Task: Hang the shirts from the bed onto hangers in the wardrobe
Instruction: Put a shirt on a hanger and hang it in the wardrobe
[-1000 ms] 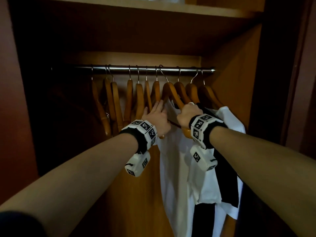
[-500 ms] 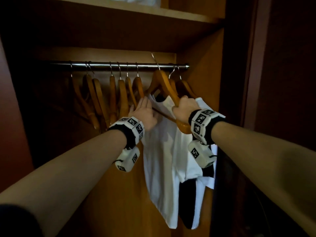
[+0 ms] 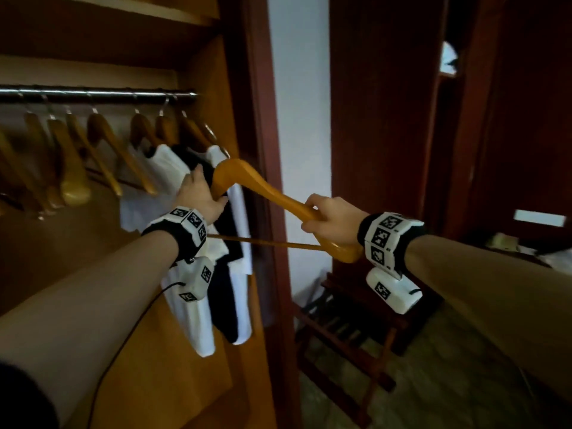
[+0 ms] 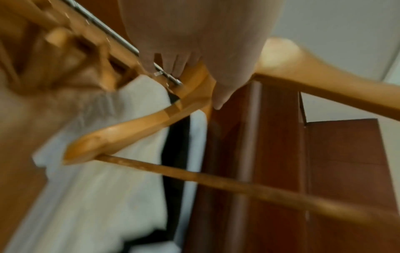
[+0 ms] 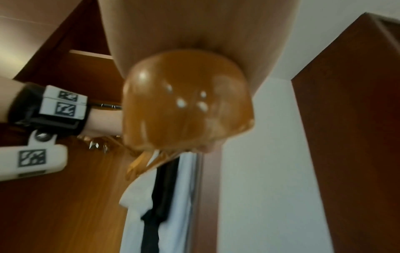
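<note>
Right hand: the right hand (image 3: 329,216) is clenched around one arm of an empty honey-coloured wooden hanger (image 3: 263,187), near that arm's rounded end, which fills the right wrist view (image 5: 186,109).
Left hand: the left hand (image 3: 199,193) is placed at the hanger's other shoulder, fingers extended up along it and the thumb hooked beneath; whether the wood is truly gripped cannot be told. In the left wrist view the fingers (image 4: 177,66) are seen lying against the wood (image 4: 138,126).
Held hanger: it is held tilted, outside the wardrobe opening, off the rail, its thin crossbar (image 3: 266,241) spanning between the two wrists.
Hung shirt: a white shirt with black panels (image 3: 216,274) is seen hanging just behind the left hand, at the right end of the chrome rail (image 3: 93,94).
Other hangers: a row of bare wooden hangers (image 3: 74,156) is hung on the rail to the left of the shirt.
Wardrobe: its dark red-brown frame (image 3: 263,150) is seen beside a white wall strip (image 3: 297,119).
</note>
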The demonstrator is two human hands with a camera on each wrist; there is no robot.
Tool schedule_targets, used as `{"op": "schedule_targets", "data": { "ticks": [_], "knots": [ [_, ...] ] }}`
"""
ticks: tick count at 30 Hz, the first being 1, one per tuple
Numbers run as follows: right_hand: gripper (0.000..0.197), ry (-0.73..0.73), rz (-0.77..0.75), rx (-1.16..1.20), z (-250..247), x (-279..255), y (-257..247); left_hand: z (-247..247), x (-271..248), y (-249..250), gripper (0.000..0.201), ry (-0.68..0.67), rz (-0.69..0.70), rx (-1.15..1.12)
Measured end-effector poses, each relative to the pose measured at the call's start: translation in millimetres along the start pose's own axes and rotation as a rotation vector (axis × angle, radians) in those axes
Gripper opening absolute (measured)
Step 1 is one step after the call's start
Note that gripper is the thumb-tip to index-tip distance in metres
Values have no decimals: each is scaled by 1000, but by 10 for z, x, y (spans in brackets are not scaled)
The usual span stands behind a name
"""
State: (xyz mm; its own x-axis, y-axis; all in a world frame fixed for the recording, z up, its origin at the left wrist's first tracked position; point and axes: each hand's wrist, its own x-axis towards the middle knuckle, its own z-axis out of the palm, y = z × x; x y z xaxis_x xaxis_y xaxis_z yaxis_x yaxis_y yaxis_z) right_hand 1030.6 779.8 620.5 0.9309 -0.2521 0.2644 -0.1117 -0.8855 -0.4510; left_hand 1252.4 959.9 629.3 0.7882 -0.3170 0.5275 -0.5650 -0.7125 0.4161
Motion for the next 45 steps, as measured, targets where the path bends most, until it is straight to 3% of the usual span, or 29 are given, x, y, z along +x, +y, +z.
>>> {"op": "schedule_targets", "data": {
  "ticks": [3, 7, 10, 14, 18, 21, 30, 34, 39, 45],
  "knots": [
    [29, -23, 42, 8, -94, -493, 366, 272, -355, 415, 46, -72, 12, -21],
    [29, -21, 186, -52, -232, -1088, 906, 673, -921, 1081, 45, -123, 85, -3],
    [36, 2, 324, -141, -328, -1392, 1273, 989, -1357, 1594, 43, -236, 233, -14],
    [43, 109, 515, -63, -464, -1886, 1812, 1507, -2010, 2436, 39, -416, 358, -101],
    [23, 229, 750, 15, -525, -2589, 2477, 1993, -2557, 3205, 26, -597, 492, -199],
    [10, 240, 884, 19, -562, -3193, 2968, 2383, -2981, 3746, 9, -662, 571, -257],
    [25, 311, 1321, -86, -1180, -5264, 4332, 3515, -4624, 5942, 26, -916, 895, -346],
    [16, 346, 1502, -58, -1490, -6017, 4746, 3819, -5233, 6866, 22, -1001, 1066, -369],
    [30, 419, 1681, 14, -1692, -6831, 5069, 4053, -5968, 7716, 23, -1041, 1279, -361],
    [23, 506, 1872, 84, -1856, -7846, 5251, 4077, -6987, 8466, 24, -1183, 1438, -366]
  ]
}}
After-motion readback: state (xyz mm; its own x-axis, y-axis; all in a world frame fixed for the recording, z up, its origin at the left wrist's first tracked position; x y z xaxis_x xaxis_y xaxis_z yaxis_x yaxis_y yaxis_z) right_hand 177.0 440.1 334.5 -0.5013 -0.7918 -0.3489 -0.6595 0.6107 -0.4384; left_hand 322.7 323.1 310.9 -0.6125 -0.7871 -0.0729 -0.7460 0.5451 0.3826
